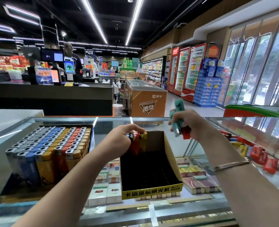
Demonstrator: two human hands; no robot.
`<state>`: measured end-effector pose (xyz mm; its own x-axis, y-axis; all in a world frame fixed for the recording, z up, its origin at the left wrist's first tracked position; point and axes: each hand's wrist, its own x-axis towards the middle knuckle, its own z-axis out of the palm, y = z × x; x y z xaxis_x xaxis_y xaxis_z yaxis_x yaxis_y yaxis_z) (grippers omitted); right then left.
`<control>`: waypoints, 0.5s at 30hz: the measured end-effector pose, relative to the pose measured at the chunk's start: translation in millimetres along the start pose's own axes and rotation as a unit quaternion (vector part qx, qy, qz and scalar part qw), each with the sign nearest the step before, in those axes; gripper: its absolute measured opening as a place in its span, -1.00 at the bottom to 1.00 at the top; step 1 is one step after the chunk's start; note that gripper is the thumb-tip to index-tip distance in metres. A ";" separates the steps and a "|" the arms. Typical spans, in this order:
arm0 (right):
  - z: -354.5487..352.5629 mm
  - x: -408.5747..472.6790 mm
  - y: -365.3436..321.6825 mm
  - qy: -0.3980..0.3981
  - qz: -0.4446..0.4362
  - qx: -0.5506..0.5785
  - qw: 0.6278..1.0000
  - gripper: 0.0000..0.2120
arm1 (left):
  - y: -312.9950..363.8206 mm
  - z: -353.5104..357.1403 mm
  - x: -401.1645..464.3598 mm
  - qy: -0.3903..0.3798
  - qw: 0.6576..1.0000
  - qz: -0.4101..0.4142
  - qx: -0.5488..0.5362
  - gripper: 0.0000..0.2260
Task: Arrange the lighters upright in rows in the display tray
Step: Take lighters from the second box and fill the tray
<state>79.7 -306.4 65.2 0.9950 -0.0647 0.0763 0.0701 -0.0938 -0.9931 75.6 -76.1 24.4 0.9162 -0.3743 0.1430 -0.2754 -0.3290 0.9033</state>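
The left hand (122, 138) pinches upright lighters (138, 143) at the tray's (173, 161) far wall; the right hand (188, 123) grips spares (179, 122) above it (light, stiff, slippery: hold the bodies).

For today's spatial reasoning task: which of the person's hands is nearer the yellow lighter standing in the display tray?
Left. The left hand touches the yellow lighter at its top; the right hand is up to its right, gripping teal and red lighters.

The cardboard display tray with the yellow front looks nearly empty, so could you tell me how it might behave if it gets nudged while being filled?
The display tray probably slides easily: it sits on smooth glass and holds only a few lighters at the back. Its thin cardboard walls may flex. The lighters, steadied by the left hand, could topple unsupported.
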 end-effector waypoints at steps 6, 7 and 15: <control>50.4 -13.1 -4.0 -0.070 -0.047 0.245 0.966 -0.60 | 7.6 -2.5 -4.8 -0.059 0.997 0.006 -0.057 -0.45; 56.2 -14.0 -1.6 -0.071 -0.048 0.246 0.966 -0.60 | 9.1 -1.5 -6.6 -0.047 0.997 0.041 -0.047 -0.47; 62.0 -19.4 10.5 -0.064 -0.068 0.193 0.977 -0.63 | 7.2 9.6 -14.0 0.069 0.954 0.251 0.147 -0.51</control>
<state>65.5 -244.5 47.8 0.9734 0.0502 0.2235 0.1999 0.2901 -0.9359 58.0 -81.5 25.0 0.6710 -0.4374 0.5987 -0.7412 -0.3753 0.5565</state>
